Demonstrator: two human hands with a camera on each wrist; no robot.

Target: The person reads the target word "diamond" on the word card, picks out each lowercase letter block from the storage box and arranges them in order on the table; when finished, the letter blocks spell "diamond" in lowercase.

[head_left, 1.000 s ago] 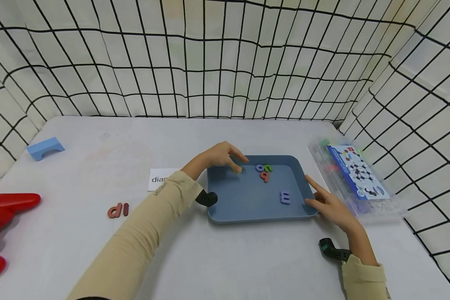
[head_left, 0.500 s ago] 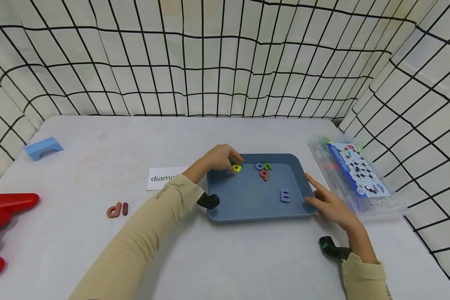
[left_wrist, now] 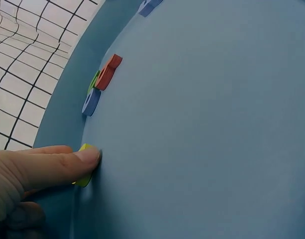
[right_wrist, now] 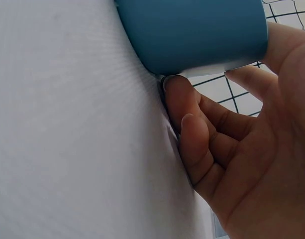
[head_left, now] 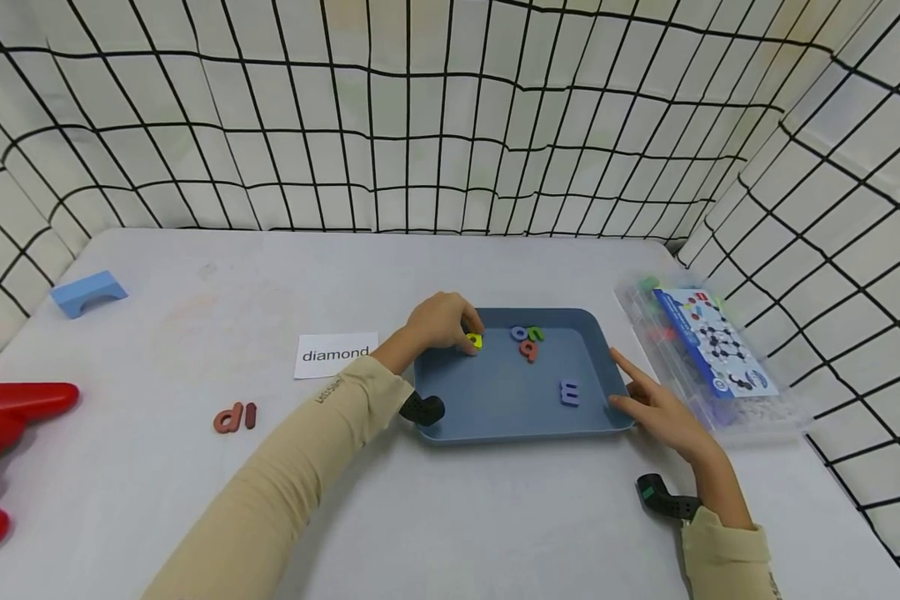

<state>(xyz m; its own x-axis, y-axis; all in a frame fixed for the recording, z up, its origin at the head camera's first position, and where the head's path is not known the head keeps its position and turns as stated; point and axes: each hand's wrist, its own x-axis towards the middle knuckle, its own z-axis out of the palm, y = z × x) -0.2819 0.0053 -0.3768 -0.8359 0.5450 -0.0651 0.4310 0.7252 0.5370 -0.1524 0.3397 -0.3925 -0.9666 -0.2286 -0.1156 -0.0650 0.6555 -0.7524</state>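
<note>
In the head view my left hand (head_left: 441, 322) reaches over the left side of a blue-grey tray (head_left: 487, 417). Thumb and finger pinch a small yellow letter (left_wrist: 83, 180), mostly covered by the fingers. At the tray's right edge my right hand (head_left: 662, 417) holds the rim, its lower fingers curled close under the wall in the right wrist view. Inside the tray lie a purple round letter (head_left: 520, 333), a green letter (head_left: 536, 333) and a red letter (head_left: 528, 352) in a cluster. A purple m-shaped letter (head_left: 569, 392) lies apart, nearer the right hand.
Left of the tray, a white card (head_left: 336, 356) reads "diamond". Two red-brown letters (head_left: 228, 418) lie in front of it. A blue arch block (head_left: 88, 293) and a red game-controller shape (head_left: 15, 433) are far left. A clear plastic box (head_left: 667, 350) stands right; black netting encloses the table.
My left hand has come down to the yellow letter, and its thumb and finger have closed on it. The card's whole word now shows. The right hand stays at the tray's edge.
</note>
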